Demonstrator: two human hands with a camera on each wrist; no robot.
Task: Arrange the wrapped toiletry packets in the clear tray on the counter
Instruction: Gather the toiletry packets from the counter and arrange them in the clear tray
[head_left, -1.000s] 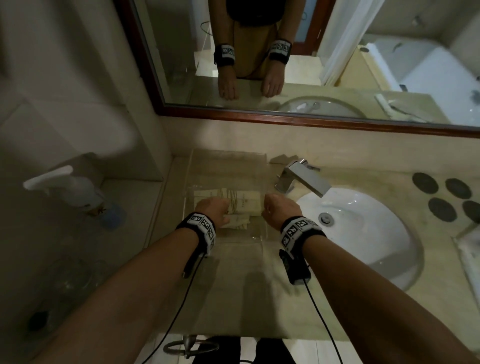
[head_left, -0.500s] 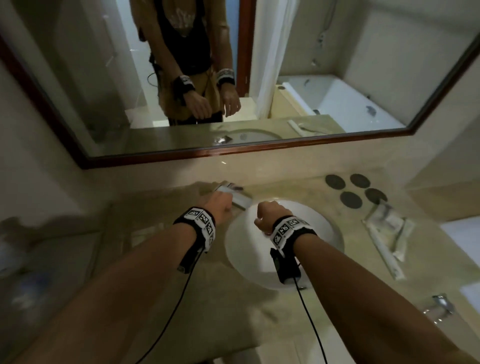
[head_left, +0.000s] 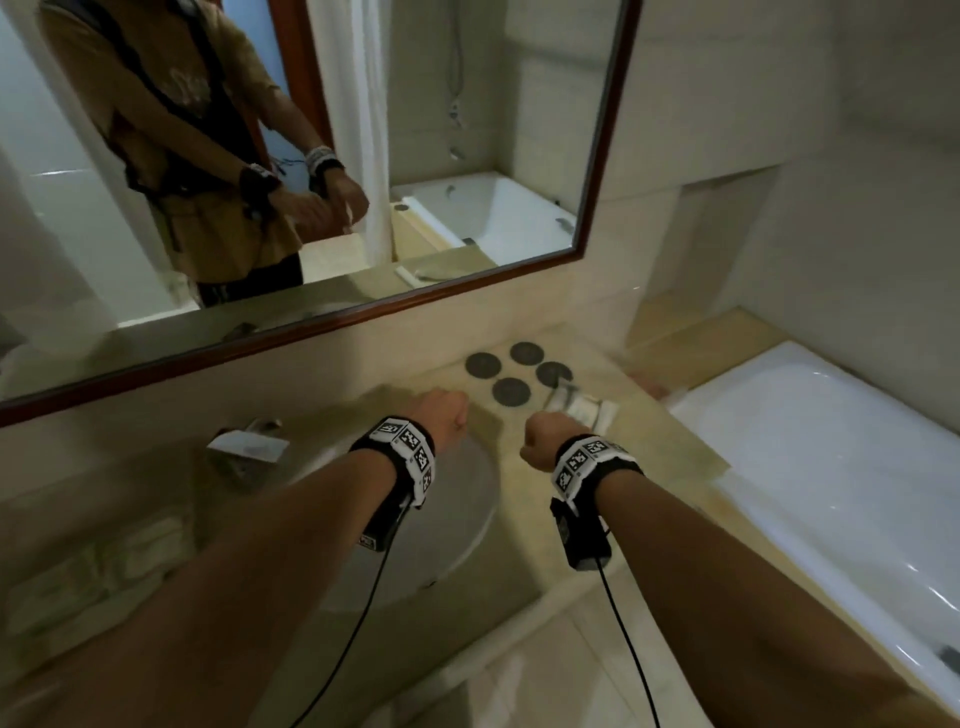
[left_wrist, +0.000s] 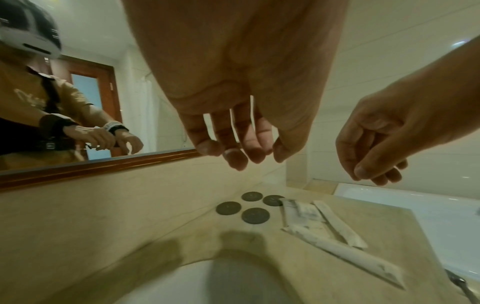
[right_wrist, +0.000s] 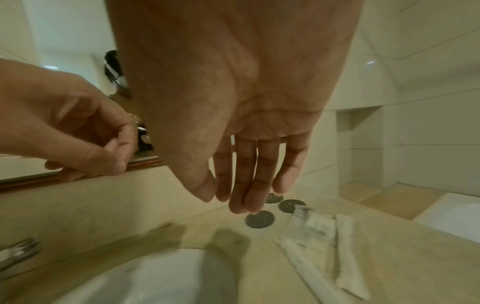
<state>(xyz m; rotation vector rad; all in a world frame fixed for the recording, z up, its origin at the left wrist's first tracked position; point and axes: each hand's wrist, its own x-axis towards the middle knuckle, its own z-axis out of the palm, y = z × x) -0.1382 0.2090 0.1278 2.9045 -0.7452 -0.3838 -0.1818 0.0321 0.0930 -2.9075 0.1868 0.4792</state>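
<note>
Several white wrapped packets (head_left: 582, 408) lie in a loose pile on the beige counter (head_left: 670, 457), right of the sink and beside dark round coasters (head_left: 511, 371). My right hand (head_left: 540, 441) hovers just short of them, with straight fingers hanging down and nothing in them (right_wrist: 246, 197). Above the sink's far rim my left hand (head_left: 447, 415) hangs relaxed and holds nothing (left_wrist: 239, 152). The packets (left_wrist: 306, 214) include one long one (left_wrist: 350, 255). A blurred pale shape (head_left: 93, 571) at the far left looks like the clear tray with packets.
The white sink (head_left: 415, 519) lies under my forearms, with a metal faucet (head_left: 249, 447) at its left. A white bathtub (head_left: 831, 467) borders the counter's right end. A wood-framed mirror (head_left: 322, 327) runs along the wall behind.
Both hands have left the tray and moved right across the sink toward the packets by the coasters. The head view has swung right with them.
</note>
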